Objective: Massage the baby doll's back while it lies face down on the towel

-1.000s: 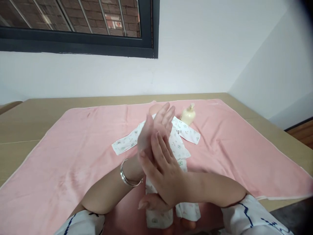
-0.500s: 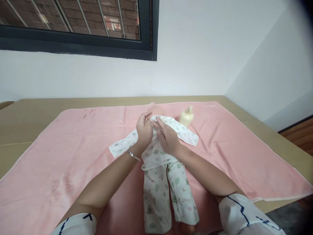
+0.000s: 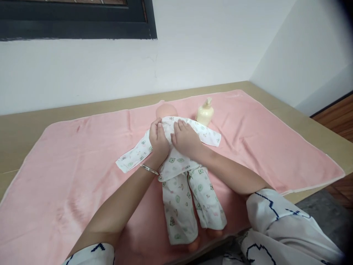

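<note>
A doll lies on a pink blanket, its bald head (image 3: 166, 110) at the far end. It wears a white printed long-sleeved top (image 3: 173, 162) and matching trousers (image 3: 180, 209). My left hand (image 3: 160, 141), with a silver bangle on the wrist, rests against the side of the doll's chest, its fingers together and slightly bent. Flat on the other side of the chest lies my right hand (image 3: 186, 139), fingers stretched out. Neither hand visibly grips the cloth. The doll's face cannot be made out.
A cream pump bottle (image 3: 204, 113) stands on the pink blanket (image 3: 91, 158) beyond the doll's right-hand sleeve. The blanket covers much of a tan table (image 3: 278, 106). Behind are a white wall (image 3: 193, 55) and a dark window frame (image 3: 82, 27).
My hands, close together over the chest before, have moved apart, and the right one now lies flatter on the top. The camera view has tilted downward, showing more of the doll's head and feet.
</note>
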### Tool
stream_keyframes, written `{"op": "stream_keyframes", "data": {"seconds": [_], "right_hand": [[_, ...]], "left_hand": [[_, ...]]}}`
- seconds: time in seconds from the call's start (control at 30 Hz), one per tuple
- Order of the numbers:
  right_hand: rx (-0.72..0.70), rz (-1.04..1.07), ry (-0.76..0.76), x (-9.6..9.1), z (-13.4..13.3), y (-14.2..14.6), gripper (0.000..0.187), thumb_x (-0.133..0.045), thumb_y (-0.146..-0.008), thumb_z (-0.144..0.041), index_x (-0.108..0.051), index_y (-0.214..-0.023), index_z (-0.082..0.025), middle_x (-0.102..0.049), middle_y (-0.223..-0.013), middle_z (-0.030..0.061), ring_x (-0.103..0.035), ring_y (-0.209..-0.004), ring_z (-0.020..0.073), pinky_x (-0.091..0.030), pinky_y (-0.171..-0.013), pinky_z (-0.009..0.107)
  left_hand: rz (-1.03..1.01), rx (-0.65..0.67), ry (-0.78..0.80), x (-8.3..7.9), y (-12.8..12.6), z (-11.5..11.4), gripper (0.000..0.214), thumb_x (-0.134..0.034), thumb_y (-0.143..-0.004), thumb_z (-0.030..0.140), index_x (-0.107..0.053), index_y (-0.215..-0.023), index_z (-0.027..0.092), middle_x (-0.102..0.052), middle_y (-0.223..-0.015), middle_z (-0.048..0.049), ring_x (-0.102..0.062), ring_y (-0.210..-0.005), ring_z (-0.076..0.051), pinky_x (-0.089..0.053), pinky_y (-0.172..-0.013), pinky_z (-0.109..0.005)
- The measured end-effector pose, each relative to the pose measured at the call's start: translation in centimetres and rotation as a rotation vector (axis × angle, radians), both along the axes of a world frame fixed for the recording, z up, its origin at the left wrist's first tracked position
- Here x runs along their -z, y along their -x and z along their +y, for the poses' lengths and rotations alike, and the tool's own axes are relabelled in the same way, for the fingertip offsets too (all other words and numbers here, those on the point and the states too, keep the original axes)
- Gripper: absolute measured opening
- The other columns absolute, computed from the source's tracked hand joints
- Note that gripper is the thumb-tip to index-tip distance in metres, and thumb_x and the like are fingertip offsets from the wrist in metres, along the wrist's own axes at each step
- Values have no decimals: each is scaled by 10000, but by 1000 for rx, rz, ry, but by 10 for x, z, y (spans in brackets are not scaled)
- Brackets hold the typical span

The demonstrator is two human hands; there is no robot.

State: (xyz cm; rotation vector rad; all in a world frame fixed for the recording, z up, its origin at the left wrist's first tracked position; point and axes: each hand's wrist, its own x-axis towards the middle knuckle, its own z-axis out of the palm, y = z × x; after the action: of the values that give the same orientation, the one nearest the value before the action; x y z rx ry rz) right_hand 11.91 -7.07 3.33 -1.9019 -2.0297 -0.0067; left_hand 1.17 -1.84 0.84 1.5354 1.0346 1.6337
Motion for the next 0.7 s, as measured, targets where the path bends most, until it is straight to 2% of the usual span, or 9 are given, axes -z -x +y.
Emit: {"op": "stream_keyframes", "data": {"seconds": [0.1,0.2,0.23,0.33,0.43,0.5,0.57,0.63,0.7], "right_hand": [[-253,-53,-41,-2,-7,8,540,-373,-975,-194,-439,-1493,-58,-400,-1599,167,-302,-1517,352,-204,-1257,540],[-410,2,-6,-3,9,-10,495,-362,-999,-226,-487,-1477,-203,-426,-1600,49,-314,-1523,276,-184,-1271,531],[-383,38,9,-3,16,-19,482,-340,-1023,-283,-484,-1479,-221,-408,-1611,45,-305,-1528,268,-199,-1266,529],[-70,93,30,-3,24,-31,545,-269,-1050,-388,-469,-1476,-114,-425,-1585,162,-360,-1498,285,-279,-1230,502],[152,-13,31,-5,5,-15,576,-303,-1032,-354,-447,-1457,7,-456,-1523,281,-409,-1447,383,-287,-1199,564],[40,-96,-2,-7,-13,1,616,-427,-990,-341,-389,-1498,5,-384,-1561,301,-357,-1468,430,-244,-1216,577],[-142,-128,-28,-7,-22,10,600,-455,-973,-307,-389,-1518,-65,-336,-1610,242,-282,-1506,431,-191,-1237,590],[-244,-87,-13,-5,-16,6,562,-422,-985,-293,-397,-1525,-138,-319,-1639,168,-247,-1527,404,-171,-1239,618],[-222,17,25,-2,0,-7,539,-361,-1014,-324,-397,-1528,-165,-329,-1643,124,-259,-1532,364,-198,-1239,611]], "left_hand": [[-57,26,45,0,0,-1,268,-430,-999,305,-648,-1104,188,-689,-1169,-87,-628,-1130,-190,-484,-1019,-344],[-52,39,51,1,2,0,245,-458,-981,284,-649,-1108,196,-684,-1194,-81,-622,-1158,-187,-478,-1039,-342],[-35,41,37,1,2,1,244,-462,-978,277,-650,-1112,201,-682,-1210,-78,-614,-1179,-188,-467,-1058,-347],[8,50,14,2,3,2,255,-456,-979,267,-652,-1132,213,-677,-1253,-68,-591,-1233,-194,-441,-1097,-364],[6,52,35,1,3,0,257,-450,-979,273,-653,-1124,211,-678,-1252,-71,-584,-1253,-206,-439,-1106,-380],[-13,60,55,1,2,-1,249,-447,-981,283,-653,-1103,214,-680,-1241,-71,-587,-1253,-209,-445,-1105,-381],[-24,72,71,1,2,-2,242,-451,-978,288,-649,-1100,223,-675,-1249,-66,-583,-1260,-210,-446,-1108,-379],[-8,78,84,3,3,-1,242,-469,-951,256,-641,-1118,226,-667,-1262,-67,-581,-1262,-218,-444,-1113,-388],[51,81,70,4,3,1,278,-467,-907,196,-634,-1128,216,-660,-1275,-78,-581,-1257,-229,-436,-1122,-408]]}}
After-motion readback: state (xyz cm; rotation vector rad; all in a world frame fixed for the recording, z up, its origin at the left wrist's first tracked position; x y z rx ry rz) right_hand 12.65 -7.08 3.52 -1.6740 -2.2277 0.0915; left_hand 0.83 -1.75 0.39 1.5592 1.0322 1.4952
